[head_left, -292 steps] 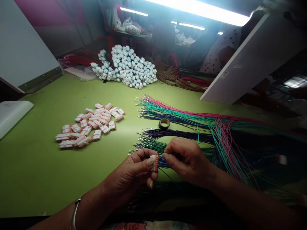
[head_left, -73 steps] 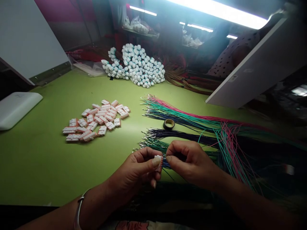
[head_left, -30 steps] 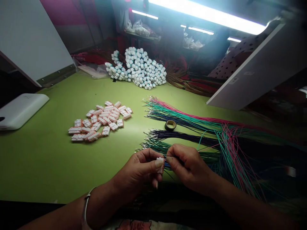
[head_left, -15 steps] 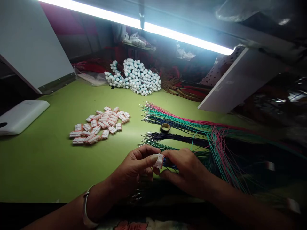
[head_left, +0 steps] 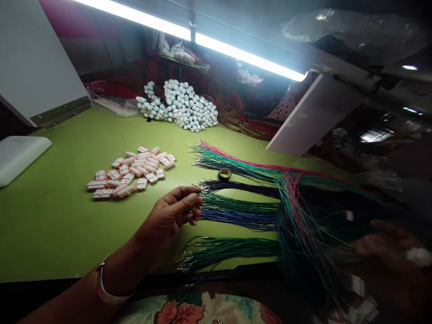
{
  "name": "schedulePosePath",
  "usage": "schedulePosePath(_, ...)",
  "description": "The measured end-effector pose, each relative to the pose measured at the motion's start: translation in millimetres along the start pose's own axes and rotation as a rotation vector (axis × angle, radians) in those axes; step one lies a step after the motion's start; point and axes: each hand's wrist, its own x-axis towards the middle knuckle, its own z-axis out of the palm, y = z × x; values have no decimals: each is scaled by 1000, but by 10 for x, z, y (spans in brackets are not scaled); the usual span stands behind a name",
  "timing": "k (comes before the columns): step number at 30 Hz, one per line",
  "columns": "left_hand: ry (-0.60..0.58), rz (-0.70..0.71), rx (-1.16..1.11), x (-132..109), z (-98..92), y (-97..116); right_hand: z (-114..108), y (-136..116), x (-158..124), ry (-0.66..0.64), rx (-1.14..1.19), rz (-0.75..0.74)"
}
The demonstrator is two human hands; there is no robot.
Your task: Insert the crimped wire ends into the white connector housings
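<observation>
Lying between the hands (head_left: 173,209) (head_left: 388,247) are blue wires (head_left: 241,218).

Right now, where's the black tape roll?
In the head view, the black tape roll lies on the green table near the middle, between the pink, teal and navy bundle and the blackish wires, above and right of the left hand.

The near left corner of the counter (head_left: 50,238) leaves room to pass; connectors (head_left: 138,170) block further in, plugs (head_left: 191,108) the far edge, wires (head_left: 243,219) the right side.
</observation>
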Motion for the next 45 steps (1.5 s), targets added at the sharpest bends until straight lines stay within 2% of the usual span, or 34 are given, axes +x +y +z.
schedulePosePath(2,6,-17,-6,5,-1,-14,-30,171,-204,66,213,228)
schedulePosePath(4,7,-23,-15,9,-5,-27,14,265,-428,92,215,395)
schedulePosePath(5,5,-21,-18,10,-8,-31,35,298,-525,60,204,430)
schedulePosePath(8,3,-8,-15,7,-15,-27,-1,369,-655,-115,183,449)
schedulePosePath(11,4,8,-9,3,-15,-15,-128,306,-518,-372,34,433)
schedulePosePath(13,-1,21,-3,5,-11,-12,-135,108,-354,-415,-125,337)
schedulePosePath(14,-4,28,1,7,-7,-13,-89,-43,-276,-369,-185,255)
schedulePosePath(17,-16,45,12,7,4,-16,250,-613,-115,-256,-283,-70)
schedulePosePath(18,-20,52,14,2,8,-13,412,-805,-87,-320,-271,-193)
schedulePosePath(20,-24,66,16,-17,12,7,757,-1129,-59,-557,-260,-416)
schedulePosePath(21,-24,75,15,-33,11,27,923,-1247,-55,-660,-305,-492)
schedulePosePath(23,-24,101,11,-78,6,85,1216,-1386,-58,-761,-443,-589)
schedulePosePath(25,-26,139,12,-137,-9,158,1433,-1413,-68,-786,-591,-638)
schedulePosePath(28,-24,203,35,-230,-60,259,1611,-1339,-81,-778,-707,-693)
schedulePosePath(32,11,243,102,-302,-211,319,1632,-1226,-74,-755,-645,-729)
schedulePosePath(36,129,269,203,-300,-471,338,1537,-1183,-69,-708,-504,-742)
schedulePosePath(41,349,382,573,-280,-842,434,1454,-1118,-192,-631,-225,-643)
schedulePosePath(43,411,426,822,-259,-958,505,1479,-1123,-277,-643,-137,-607)
schedulePosePath(45,432,474,1133,-206,-1035,583,1546,-1168,-357,-683,-85,-635)
